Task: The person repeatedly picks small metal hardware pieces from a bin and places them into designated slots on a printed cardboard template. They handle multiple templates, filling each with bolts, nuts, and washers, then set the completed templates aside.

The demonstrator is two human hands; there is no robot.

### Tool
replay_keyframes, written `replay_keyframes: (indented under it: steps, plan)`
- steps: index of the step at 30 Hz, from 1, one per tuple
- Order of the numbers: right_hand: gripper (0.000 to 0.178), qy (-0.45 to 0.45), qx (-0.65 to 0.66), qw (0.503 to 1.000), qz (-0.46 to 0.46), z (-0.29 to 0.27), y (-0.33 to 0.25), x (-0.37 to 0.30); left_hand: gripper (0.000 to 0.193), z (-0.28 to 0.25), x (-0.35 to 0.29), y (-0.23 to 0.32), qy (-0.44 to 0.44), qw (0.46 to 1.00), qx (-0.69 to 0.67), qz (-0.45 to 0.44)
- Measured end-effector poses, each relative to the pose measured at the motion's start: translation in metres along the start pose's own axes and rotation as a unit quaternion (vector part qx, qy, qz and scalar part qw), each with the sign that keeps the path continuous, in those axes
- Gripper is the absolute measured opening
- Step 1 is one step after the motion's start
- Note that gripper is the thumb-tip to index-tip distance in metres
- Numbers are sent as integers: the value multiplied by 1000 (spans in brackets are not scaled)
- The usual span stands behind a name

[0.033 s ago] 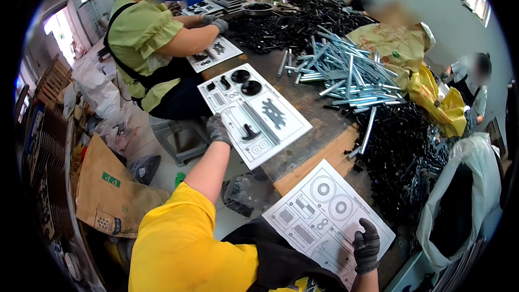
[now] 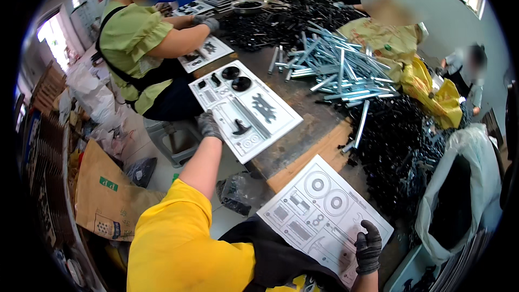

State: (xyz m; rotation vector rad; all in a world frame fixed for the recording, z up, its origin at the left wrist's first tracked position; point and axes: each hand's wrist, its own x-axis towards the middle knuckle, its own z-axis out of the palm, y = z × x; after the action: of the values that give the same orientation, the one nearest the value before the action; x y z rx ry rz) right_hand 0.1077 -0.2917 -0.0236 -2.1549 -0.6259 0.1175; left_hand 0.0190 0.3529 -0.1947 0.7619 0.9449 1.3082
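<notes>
My left hand (image 2: pixel 208 125), in a grey glove, grips the near left edge of a white printed board (image 2: pixel 284 119). On that board lie two black discs (image 2: pixel 241 84), flat dark wrenches (image 2: pixel 264 108), a long grey strip (image 2: pixel 250 114), a black T-shaped knob (image 2: pixel 240 127) and small black pieces (image 2: pixel 216 79). A second printed board (image 2: pixel 294 230), with only outline drawings showing on it, lies in front of me across the table's edge. Over its right side my gloved right hand (image 2: pixel 368 249) is loosely curved, thumb and forefinger apart, with no object visible between them; its other fingers are partly hidden.
Silvery metal tubes (image 2: pixel 343 67) lie heaped beside black parts (image 2: pixel 394 151). A white bag (image 2: pixel 467 205) stands at the right. To the left, a co-worker in green (image 2: pixel 135 38) handles another board (image 2: pixel 219 48); a stool (image 2: pixel 173 138) and brown sack (image 2: pixel 108 194) stand below.
The whole view has shifted slightly, so most things appear a little further left and up. A person at the back shows more fully. My hands keep their places on the boards.
</notes>
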Motion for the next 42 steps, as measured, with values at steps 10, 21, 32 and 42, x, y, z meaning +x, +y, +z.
replay_keyframes:
  steps: [10, 21, 32, 42]
  plan:
    - [26, 40, -13, 998, 42, -19, 5, -38, 41, 138, -184, 96, -239, 841, 307, 376]
    - [24, 80, -47, 995, -37, -32, -28, -68, 30, 293, -371, -5, -544, 568, 559, 262]
    - [28, 162, -98, 982, 15, -62, -14, -105, 33, 281, -383, 21, -505, 731, 450, -93]
    - [45, 64, -481, 794, 365, -228, 80, -122, 24, 168, -421, 55, -740, 588, 302, 123]
